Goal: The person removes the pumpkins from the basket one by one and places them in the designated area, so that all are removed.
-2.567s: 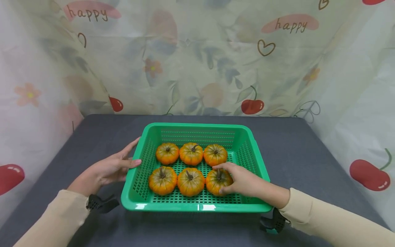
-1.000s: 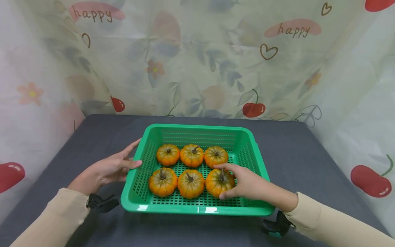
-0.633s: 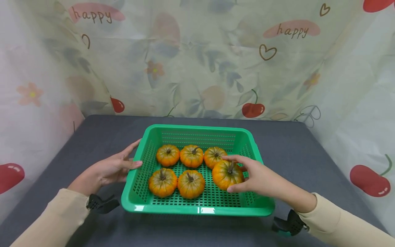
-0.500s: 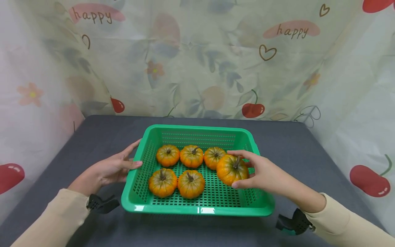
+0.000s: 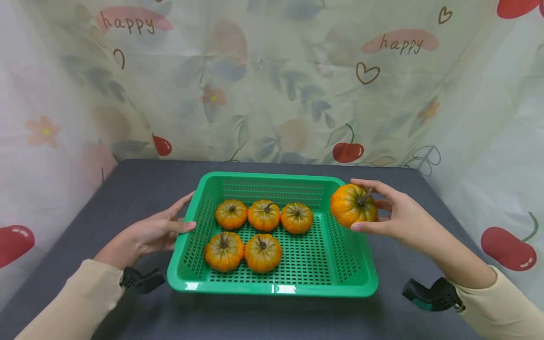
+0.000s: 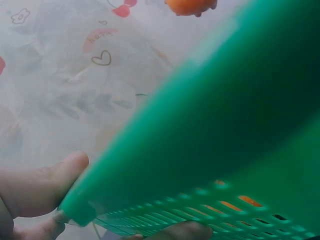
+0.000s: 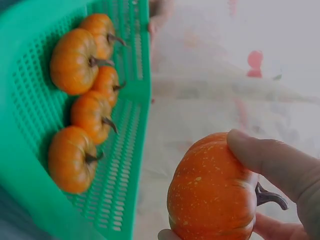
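A small orange pumpkin is gripped by my right hand, raised at the basket's right rim in the head view. The right wrist view shows the thumb on one side of this pumpkin, its curved stem towards the palm. My left hand holds the left rim of the green plastic basket; in the left wrist view the thumb lies over the rim and fingertips reach the slotted wall beneath. Several more pumpkins sit inside: a back row with one pumpkin at its right end, and a front pair including a pumpkin.
The basket appears raised over a dark grey table. A printed curtain with cherries and flowers encloses the back and sides. Black wrist devices hang under both wrists, one device on the right.
My right hand has lifted the front-right pumpkin out of its place and carried it up and to the right, to the basket's right rim. The left hand stays on the basket.
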`<action>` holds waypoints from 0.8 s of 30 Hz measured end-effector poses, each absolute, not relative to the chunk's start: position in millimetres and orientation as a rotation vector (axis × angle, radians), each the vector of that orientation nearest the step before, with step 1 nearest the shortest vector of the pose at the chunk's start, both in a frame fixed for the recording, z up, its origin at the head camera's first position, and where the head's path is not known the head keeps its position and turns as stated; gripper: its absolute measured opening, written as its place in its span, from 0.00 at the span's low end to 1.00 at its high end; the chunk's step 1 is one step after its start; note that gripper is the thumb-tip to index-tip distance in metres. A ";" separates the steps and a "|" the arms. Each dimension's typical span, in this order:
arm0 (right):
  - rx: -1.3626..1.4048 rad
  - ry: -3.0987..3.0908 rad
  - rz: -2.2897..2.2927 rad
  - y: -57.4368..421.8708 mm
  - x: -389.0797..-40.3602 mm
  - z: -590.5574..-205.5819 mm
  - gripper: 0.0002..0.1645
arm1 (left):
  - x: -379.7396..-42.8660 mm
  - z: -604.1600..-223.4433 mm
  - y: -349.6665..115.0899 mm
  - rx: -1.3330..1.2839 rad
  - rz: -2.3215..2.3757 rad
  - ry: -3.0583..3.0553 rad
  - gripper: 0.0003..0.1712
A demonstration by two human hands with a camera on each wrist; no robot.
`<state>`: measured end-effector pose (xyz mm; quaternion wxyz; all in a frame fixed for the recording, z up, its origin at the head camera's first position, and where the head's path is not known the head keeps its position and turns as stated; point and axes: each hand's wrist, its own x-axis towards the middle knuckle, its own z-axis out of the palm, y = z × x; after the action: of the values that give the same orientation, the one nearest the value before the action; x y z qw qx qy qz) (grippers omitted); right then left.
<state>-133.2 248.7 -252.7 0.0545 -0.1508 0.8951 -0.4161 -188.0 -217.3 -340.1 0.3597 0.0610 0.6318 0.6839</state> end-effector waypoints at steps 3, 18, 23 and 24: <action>-0.430 2.764 -1.263 257.3 -134.7 -250.2 0.47 | -188.0 -339.8 -217.5 0.150 1.761 1.636 0.55; -0.119 2.914 -1.203 296.1 -154.5 -262.8 0.51 | -187.6 -339.8 -216.2 0.154 1.763 1.636 0.55; -0.045 2.906 -1.229 303.8 -161.5 -272.6 0.53 | -187.8 -340.1 -216.3 0.158 1.766 1.632 0.55; -0.037 2.903 -1.238 305.4 -163.3 -275.1 0.54 | -187.8 -340.0 -216.3 0.159 1.766 1.633 0.55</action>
<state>-163.3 305.4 -275.1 -0.0075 -0.0118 0.9198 -0.3921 -187.8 -216.3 -340.0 0.3575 0.0616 0.6327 0.6842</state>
